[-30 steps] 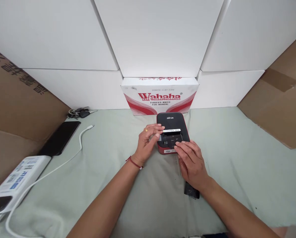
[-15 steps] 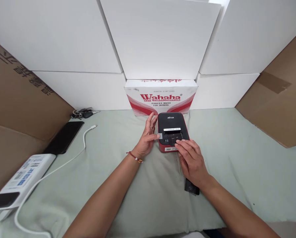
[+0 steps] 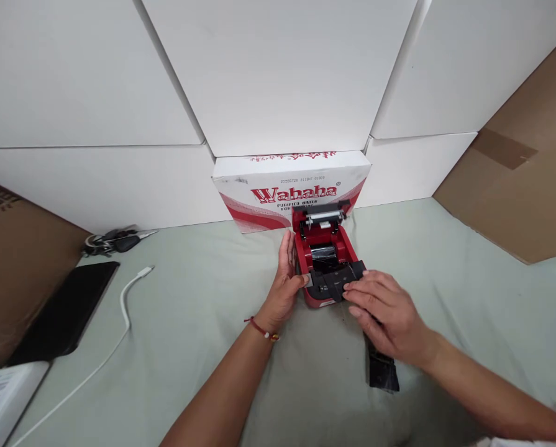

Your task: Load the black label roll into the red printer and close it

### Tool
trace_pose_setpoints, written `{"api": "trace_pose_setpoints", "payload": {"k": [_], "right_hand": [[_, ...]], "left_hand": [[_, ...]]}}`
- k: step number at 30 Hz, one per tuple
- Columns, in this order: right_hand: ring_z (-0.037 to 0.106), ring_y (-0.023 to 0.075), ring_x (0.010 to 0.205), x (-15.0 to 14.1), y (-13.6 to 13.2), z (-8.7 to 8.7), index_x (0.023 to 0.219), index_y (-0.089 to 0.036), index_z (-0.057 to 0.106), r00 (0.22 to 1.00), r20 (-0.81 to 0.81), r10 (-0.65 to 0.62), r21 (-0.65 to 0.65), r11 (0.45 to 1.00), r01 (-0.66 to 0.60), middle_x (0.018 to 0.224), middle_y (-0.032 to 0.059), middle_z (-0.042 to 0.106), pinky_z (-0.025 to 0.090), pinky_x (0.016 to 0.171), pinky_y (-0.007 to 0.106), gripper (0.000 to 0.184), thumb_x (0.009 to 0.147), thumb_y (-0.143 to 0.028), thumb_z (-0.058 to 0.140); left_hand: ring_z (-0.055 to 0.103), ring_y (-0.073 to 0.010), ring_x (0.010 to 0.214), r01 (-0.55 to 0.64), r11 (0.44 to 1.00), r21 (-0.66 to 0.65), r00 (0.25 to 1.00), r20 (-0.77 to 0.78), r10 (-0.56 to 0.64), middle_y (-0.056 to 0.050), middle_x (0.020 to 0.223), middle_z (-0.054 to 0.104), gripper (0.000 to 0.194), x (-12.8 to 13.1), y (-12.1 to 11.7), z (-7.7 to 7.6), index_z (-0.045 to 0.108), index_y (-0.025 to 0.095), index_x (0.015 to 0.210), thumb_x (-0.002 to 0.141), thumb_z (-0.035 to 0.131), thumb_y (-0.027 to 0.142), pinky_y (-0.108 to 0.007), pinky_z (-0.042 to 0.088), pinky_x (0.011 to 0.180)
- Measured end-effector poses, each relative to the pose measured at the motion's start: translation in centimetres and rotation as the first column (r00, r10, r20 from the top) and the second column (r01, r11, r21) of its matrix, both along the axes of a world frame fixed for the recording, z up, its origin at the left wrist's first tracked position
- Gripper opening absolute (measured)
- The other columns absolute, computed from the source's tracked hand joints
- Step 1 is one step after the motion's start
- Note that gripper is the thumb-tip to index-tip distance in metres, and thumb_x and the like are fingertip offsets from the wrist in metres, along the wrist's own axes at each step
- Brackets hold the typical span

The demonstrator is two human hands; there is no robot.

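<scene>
A small red and black label printer (image 3: 351, 246) stands on the cloth with its lid (image 3: 325, 214) raised, leaning back toward the water carton. Inside its red bay sits a shiny dark roll (image 3: 323, 252). My left hand (image 3: 284, 288) grips the printer's left side, fingers along the wall and thumb on the grey tab at the front left corner. At the front right, my right hand (image 3: 389, 310) has its fingertips closed on a black strip (image 3: 338, 284) that lies over the printer's front. The strip's loose end (image 3: 382, 372) trails under this hand onto the cloth.
Behind the printer stands a Wahaha water carton (image 3: 259, 205) against white boxes (image 3: 278, 74). At left lie keys (image 3: 119, 241), a black phone (image 3: 66, 310), a white cable (image 3: 127, 304) and part of a white device (image 3: 7, 397). A brown cardboard panel (image 3: 524, 186) rises at right.
The printer's lid has swung up and back, baring the red inside and the roll. My view has shifted closer. Both hands remain at the printer, the right one still at the black strip.
</scene>
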State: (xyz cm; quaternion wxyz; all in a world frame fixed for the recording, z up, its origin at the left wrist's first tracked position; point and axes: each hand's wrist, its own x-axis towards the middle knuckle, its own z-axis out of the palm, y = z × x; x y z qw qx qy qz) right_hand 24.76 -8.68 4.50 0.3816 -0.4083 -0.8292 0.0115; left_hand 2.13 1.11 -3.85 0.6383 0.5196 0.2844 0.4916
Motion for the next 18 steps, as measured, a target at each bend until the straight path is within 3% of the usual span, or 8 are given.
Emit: {"api": "trace_pose_setpoints", "payload": {"k": [3, 6, 9, 11, 14, 18], "right_hand": [[0.08, 0.0196, 0.091, 0.6, 4.0, 3.7, 0.121, -0.026, 0.08, 0.999, -0.004, 0.037, -0.234, 0.972, -0.037, 0.109, 0.0058, 0.087, 0.065, 0.087, 0.035, 0.023, 0.114, -0.03, 0.059], [0.082, 0.0218, 0.094, -0.6, 8.8, 5.8, 0.121, -0.026, 0.082, 0.959, 0.282, -0.009, -0.423, 0.897, 0.133, 0.114, 0.0065, 0.087, 0.062, 0.08, 0.032, 0.023, 0.111, -0.03, 0.061], [0.083, 0.0312, 0.102, -3.1, 12.4, 6.3, 0.121, -0.024, 0.084, 0.756, 0.654, -0.015, -0.432, 0.814, 0.39, 0.119, 0.0124, 0.087, 0.061, 0.081, 0.038, 0.024, 0.101, -0.019, 0.07], [0.083, 0.036, 0.105, -4.7, 13.6, 6.2, 0.121, -0.021, 0.084, 0.65, 0.76, -0.006, -0.41, 0.771, 0.487, 0.117, 0.0172, 0.087, 0.061, 0.081, 0.04, 0.027, 0.096, -0.016, 0.074], [0.083, 0.0385, 0.109, -5.6, 13.8, 6.0, 0.126, -0.018, 0.081, 0.611, 0.791, -0.003, -0.398, 0.756, 0.519, 0.118, 0.0201, 0.087, 0.061, 0.082, 0.041, 0.032, 0.094, -0.016, 0.076], [0.083, 0.0385, 0.113, -5.1, 12.8, 5.6, 0.134, -0.019, 0.077, 0.638, 0.769, -0.032, -0.377, 0.784, 0.494, 0.134, 0.0186, 0.083, 0.063, 0.081, 0.042, 0.036, 0.098, -0.016, 0.071]], "left_hand": [[0.021, -0.0298, 0.18, -0.023, 1.0, 0.016, 0.999, -0.023, 0.024, 0.003, 0.193, 0.022, 0.098, 0.0, -0.3, -0.4, 0.02, 0.046, 0.179, 0.094, 0.068, 0.039, -0.049, 0.031, 0.143], [0.03, -0.0331, 0.176, -0.014, 1.0, 0.003, 1.0, 0.0, 0.014, -0.001, 0.189, 0.034, 0.097, 0.0, -0.3, -0.4, 0.028, 0.041, 0.177, 0.09, 0.07, 0.035, -0.052, 0.035, 0.141], [0.032, -0.0344, 0.175, -0.006, 1.0, -0.009, 1.0, 0.01, 0.006, -0.004, 0.186, 0.039, 0.095, -0.2, 0.0, -0.3, 0.034, 0.037, 0.174, 0.086, 0.071, 0.032, -0.053, 0.034, 0.142], [0.031, -0.0341, 0.175, -0.004, 1.0, -0.001, 1.0, 0.009, 0.004, -0.004, 0.186, 0.038, 0.094, -0.2, 0.1, -0.3, 0.035, 0.036, 0.173, 0.087, 0.071, 0.031, -0.053, 0.033, 0.142], [0.032, -0.0337, 0.175, 0.0, 1.0, 0.005, 1.0, 0.018, -0.001, -0.004, 0.186, 0.039, 0.094, -0.2, 0.2, -0.3, 0.034, 0.036, 0.173, 0.087, 0.071, 0.03, -0.053, 0.033, 0.142], [0.035, -0.0338, 0.174, 0.0, 1.0, -0.007, 1.0, 0.023, 0.0, -0.005, 0.185, 0.042, 0.093, -0.2, 0.2, -0.3, 0.035, 0.036, 0.173, 0.087, 0.07, 0.029, -0.053, 0.033, 0.142]]}}
